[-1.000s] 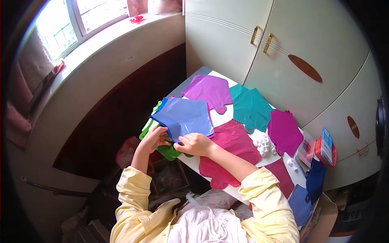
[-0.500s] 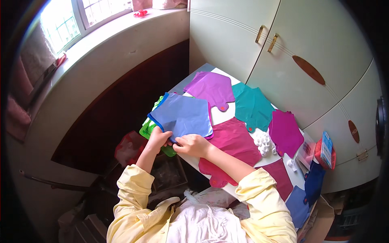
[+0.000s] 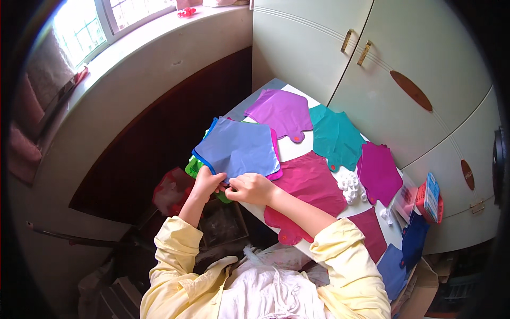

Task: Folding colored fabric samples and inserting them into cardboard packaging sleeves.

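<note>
- On the white table (image 3: 297, 151), near its left edge, lay a blue balloon-like sheet (image 3: 237, 149) on top of a small stack, with a pink sheet (image 3: 275, 159) and a green sheet (image 3: 193, 166) peeking out underneath
- The left hand (image 3: 206, 183) was closed on the near edge of the blue sheet, fingers curled over it
- The right hand (image 3: 251, 187) sat just beside the left one, fingers bent and pinching the same near edge of the stack
- Spread flat over the table were a purple sheet (image 3: 281, 112), a teal sheet (image 3: 336, 139), a magenta sheet (image 3: 311, 183) and a violet sheet (image 3: 378, 173), each apart or just overlapping
- A cluster of small white pieces (image 3: 350, 186) lay between the magenta and violet sheets
- At the table's right end stood a red and blue carton (image 3: 431, 196); what was inside could not be told
- Below the table, by the left forearm, sat a red bag (image 3: 171, 190) and a dark box (image 3: 220, 226), their contents too dim to make out
- Pale cupboard doors (image 3: 372, 58) rose behind the table
</note>
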